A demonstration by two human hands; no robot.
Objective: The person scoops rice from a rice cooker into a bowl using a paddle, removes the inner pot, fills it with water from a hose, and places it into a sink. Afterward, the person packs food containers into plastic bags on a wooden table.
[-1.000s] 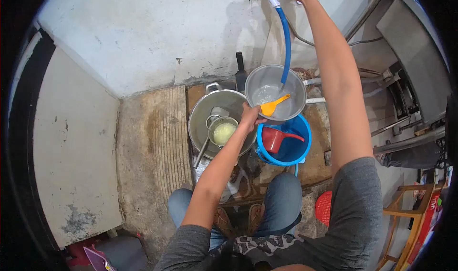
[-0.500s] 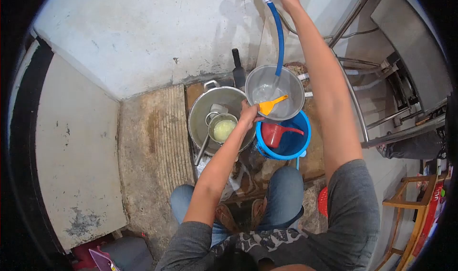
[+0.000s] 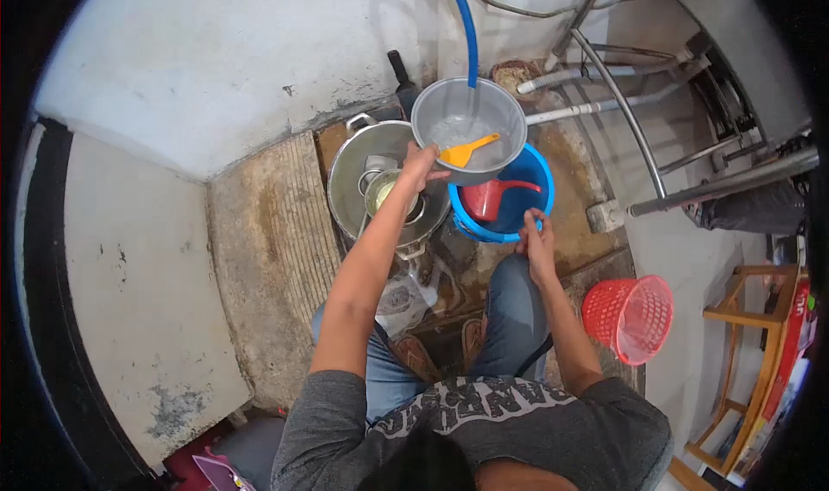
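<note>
My left hand (image 3: 418, 168) grips the near left rim of a grey basin (image 3: 509, 150). A yellow scraper (image 3: 462, 152) lies in it beside my fingers, and a blue hose (image 3: 470, 38) hangs down into its water. The basin sits partly over a blue bucket (image 3: 531, 206) that holds a red dipper (image 3: 485, 199). Next to the bucket's near right rim is my right hand (image 3: 541, 242), fingers loosely bent and apart, with nothing visible in it. To the left, a large metal pot (image 3: 338, 184) contains a ladle-like strainer (image 3: 373, 199), partly behind my left forearm.
A red plastic basket (image 3: 626, 318) stands on the floor at right. Above it run a metal frame (image 3: 635, 141) and white pipes (image 3: 596, 108). A dark bottle (image 3: 403, 81) leans by the wall. At far right is a wooden stool (image 3: 747, 318).
My right hand has come down from the top of the hose to beside the blue bucket. The left hand keeps hold of the basin. The view has shifted, showing more of the red basket.
</note>
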